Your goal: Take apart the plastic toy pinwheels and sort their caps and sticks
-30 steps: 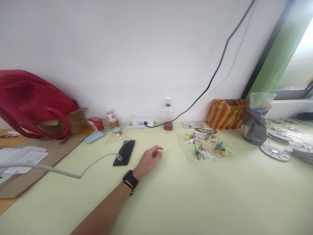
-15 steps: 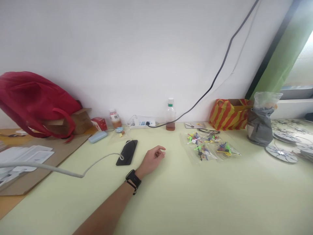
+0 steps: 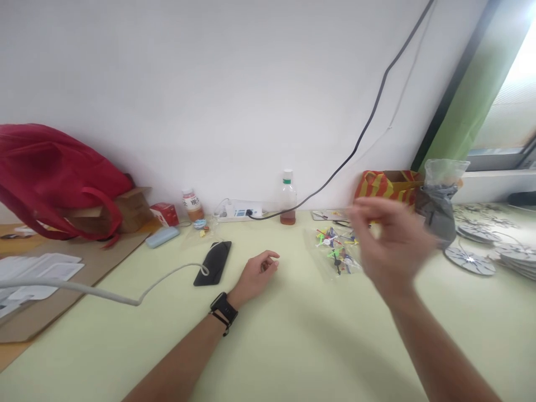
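Observation:
My left hand (image 3: 256, 276) rests on the pale green tabletop with its fingers loosely bent, thumb and forefinger apart, nothing in it. A dark watch (image 3: 224, 308) is on that wrist. Just left of the hand lies a black phone (image 3: 213, 265). My right hand (image 3: 391, 245) is raised above the table, its thumb and fingers bent toward each other in a ring. Motion smears the fingertips, so I cannot tell whether they hold anything. Beside and partly behind it lie clear bags of small coloured plastic pieces (image 3: 335, 251); the hand hides some of them.
A bottle of brown liquid (image 3: 287, 201) stands by the wall near a power strip (image 3: 243, 210). On the left are a red backpack (image 3: 58, 173) and a grey cable (image 3: 96, 290). A striped bag (image 3: 377, 184), a grey bag (image 3: 438, 212) and slotted discs (image 3: 469, 260) stand right.
My right hand has come into view from the lower right and now covers part of the plastic bags. The left hand stays on the table; the view has shifted slightly.

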Demonstrator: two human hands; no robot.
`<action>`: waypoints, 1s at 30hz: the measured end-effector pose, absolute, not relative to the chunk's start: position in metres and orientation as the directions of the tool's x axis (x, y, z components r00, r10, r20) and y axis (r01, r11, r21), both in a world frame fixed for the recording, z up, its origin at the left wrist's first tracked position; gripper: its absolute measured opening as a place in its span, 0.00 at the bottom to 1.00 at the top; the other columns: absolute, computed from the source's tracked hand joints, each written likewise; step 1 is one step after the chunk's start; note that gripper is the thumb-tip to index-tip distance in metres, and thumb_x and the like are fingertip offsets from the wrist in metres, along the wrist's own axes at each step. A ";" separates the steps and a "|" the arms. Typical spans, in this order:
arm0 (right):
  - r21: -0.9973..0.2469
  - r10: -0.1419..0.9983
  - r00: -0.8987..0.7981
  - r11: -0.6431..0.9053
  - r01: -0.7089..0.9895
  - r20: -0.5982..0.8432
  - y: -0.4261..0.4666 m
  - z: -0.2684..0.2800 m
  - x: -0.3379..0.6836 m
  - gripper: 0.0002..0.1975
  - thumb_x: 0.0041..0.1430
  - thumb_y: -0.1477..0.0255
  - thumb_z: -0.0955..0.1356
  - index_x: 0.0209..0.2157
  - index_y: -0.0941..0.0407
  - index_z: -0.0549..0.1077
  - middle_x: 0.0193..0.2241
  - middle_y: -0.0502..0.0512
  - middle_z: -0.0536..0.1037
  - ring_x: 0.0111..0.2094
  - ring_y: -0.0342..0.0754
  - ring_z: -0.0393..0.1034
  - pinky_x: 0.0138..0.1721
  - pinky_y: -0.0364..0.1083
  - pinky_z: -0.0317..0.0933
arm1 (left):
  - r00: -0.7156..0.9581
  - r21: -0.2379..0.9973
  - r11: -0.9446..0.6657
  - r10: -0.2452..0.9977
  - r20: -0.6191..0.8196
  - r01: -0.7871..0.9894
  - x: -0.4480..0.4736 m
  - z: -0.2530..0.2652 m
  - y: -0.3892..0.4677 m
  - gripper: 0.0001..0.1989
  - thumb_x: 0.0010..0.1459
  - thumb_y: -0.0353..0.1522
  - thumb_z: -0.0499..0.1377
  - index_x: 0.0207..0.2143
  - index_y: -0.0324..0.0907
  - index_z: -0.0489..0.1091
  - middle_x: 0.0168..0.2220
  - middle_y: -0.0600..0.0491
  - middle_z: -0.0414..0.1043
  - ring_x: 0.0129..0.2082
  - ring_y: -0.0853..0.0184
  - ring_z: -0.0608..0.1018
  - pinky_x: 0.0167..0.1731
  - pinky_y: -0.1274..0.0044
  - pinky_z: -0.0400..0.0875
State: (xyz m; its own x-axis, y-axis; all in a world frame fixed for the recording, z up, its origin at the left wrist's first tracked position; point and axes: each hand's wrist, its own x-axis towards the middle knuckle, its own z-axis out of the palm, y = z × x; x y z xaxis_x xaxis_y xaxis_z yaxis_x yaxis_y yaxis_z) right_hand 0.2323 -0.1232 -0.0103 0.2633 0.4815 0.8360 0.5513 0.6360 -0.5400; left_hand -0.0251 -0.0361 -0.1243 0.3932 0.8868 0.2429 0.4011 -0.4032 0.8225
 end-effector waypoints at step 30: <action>-0.422 0.903 -0.382 0.429 0.799 0.195 -0.084 -0.137 0.198 0.30 0.71 0.54 0.56 0.68 0.51 0.60 0.70 0.61 0.56 0.71 0.58 0.46 0.67 0.59 0.42 | 0.644 0.380 -0.700 0.710 0.284 0.605 -0.029 -0.128 -0.044 0.23 0.70 0.45 0.51 0.62 0.47 0.65 0.65 0.46 0.64 0.67 0.53 0.62 0.65 0.58 0.56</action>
